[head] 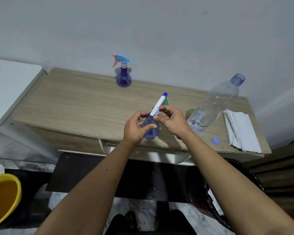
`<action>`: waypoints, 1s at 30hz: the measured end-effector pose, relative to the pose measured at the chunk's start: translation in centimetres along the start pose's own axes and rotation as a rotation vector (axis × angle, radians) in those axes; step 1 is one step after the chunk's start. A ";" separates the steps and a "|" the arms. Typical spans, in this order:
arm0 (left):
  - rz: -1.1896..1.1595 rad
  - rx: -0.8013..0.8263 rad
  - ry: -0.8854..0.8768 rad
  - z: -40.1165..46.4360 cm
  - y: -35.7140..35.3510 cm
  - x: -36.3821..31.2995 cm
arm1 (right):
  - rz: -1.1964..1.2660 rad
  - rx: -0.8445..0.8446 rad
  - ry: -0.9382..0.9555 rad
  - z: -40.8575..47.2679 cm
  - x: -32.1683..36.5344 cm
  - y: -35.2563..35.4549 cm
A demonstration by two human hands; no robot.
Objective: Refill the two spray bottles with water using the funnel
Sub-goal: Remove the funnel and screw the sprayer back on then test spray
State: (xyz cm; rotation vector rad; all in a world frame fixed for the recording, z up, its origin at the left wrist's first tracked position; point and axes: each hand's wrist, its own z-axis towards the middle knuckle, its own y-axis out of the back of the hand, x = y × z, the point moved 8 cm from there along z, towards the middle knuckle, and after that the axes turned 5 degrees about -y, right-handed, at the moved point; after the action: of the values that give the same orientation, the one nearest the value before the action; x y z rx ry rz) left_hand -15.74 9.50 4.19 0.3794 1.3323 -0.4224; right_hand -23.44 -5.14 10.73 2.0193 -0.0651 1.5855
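Note:
A clear blue spray bottle (151, 131) with a white and blue spray head (159, 104) stands near the table's front edge. My left hand (136, 126) grips its round body. My right hand (172, 121) pinches the collar of the spray head at the bottle's neck. A green thing (166, 102), perhaps the funnel, peeks out behind the spray head, mostly hidden. A second blue spray bottle (123, 77) with a light-blue and pink head stands at the table's back by the wall. An uncapped, nearly empty plastic water bottle (215, 106) stands to the right.
The wooden table (75, 102) stands against a grey wall. A blue bottle cap (215, 140) and a stack of white tissues (241, 129) lie at its right end. A yellow basin (3, 197) sits on the floor at left, a white surface (10, 85) beside the table.

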 end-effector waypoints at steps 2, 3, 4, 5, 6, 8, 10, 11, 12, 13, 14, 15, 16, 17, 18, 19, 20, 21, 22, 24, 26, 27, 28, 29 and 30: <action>0.007 0.000 -0.011 -0.1 0.0 0.0 | -0.022 -0.026 -0.001 0.0 -0.1 0.0; 0.011 -0.001 -0.017 -0.1 0.0 0.0 | -0.032 -0.037 0.002 0.0 0.0 -0.1; 0.016 -0.002 -0.021 0.0 0.0 0.0 | -0.037 -0.046 0.005 0.0 0.0 -0.1; 0.023 -0.004 -0.023 0.0 0.0 0.0 | -0.042 -0.054 0.008 0.0 0.0 0.0; 0.029 -0.005 -0.025 0.0 0.0 0.1 | -0.046 -0.062 0.010 0.0 0.1 0.0; 0.044 -0.007 -0.028 0.0 0.1 0.1 | -0.053 -0.073 0.009 -0.1 0.2 0.0; 0.061 -0.012 -0.027 -0.1 0.2 0.2 | -0.062 -0.079 0.011 -0.3 0.4 0.0; 0.069 -0.013 -0.026 -0.1 0.2 0.2 | -0.063 -0.080 0.013 -0.4 0.5 0.0; 0.074 -0.015 -0.024 -0.1 0.2 0.3 | -0.063 -0.080 0.014 -0.4 0.6 0.0; 0.079 -0.018 -0.022 -0.2 0.2 0.2 | -0.064 -0.081 0.015 -0.5 0.6 0.0; 0.084 -0.019 -0.020 -0.3 0.2 0.2 | -0.068 -0.084 0.015 -0.5 0.7 0.0; 0.090 -0.021 -0.018 -0.3 0.2 0.2 | -0.073 -0.090 0.016 -0.6 0.7 -0.1; 0.097 -0.021 -0.016 -0.3 0.2 0.2 | -0.077 -0.100 0.017 -0.6 0.7 0.0; 0.104 -0.020 -0.015 -0.4 0.2 0.2 | -0.082 -0.111 0.016 -0.7 0.7 0.0; 0.111 -0.020 -0.014 -0.5 0.2 0.1 | -0.084 -0.119 0.015 -0.8 0.7 0.1; 0.113 -0.019 -0.013 -0.5 0.2 0.1 | -0.084 -0.121 0.015 -0.9 0.7 0.1; 0.117 -0.018 -0.009 -0.5 0.2 0.2 | -0.085 -0.123 0.014 -0.8 0.7 0.1; 0.124 -0.016 -0.005 -0.6 0.1 0.2 | -0.089 -0.124 0.013 -0.8 0.6 0.1; 0.131 -0.014 -0.003 -0.6 0.1 0.2 | -0.094 -0.125 0.012 -0.8 0.5 0.0; 0.139 -0.010 0.000 -0.7 0.2 0.1 | -0.103 -0.126 0.015 -0.7 0.4 0.0; 0.154 -0.001 -0.005 -0.8 0.2 -0.1 | -0.098 -0.124 0.016 -0.7 0.3 0.1; 0.162 0.005 -0.008 -0.8 0.2 -0.2 | -0.090 -0.120 0.017 -0.8 0.3 0.2; 0.169 0.010 -0.010 -0.8 0.2 -0.3 | -0.077 -0.115 0.016 -0.8 0.3 0.3; 0.178 0.015 -0.012 -0.8 0.3 -0.5 | -0.060 -0.111 0.016 -0.8 0.3 0.4; 0.191 0.023 -0.015 -0.7 0.3 -0.6 | -0.042 -0.111 0.015 -0.8 0.3 0.4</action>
State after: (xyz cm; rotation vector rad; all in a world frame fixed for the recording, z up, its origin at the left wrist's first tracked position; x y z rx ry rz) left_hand -16.30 10.19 4.61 0.5165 1.2648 -0.2805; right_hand -24.21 -5.06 11.29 1.9120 -0.1021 1.5364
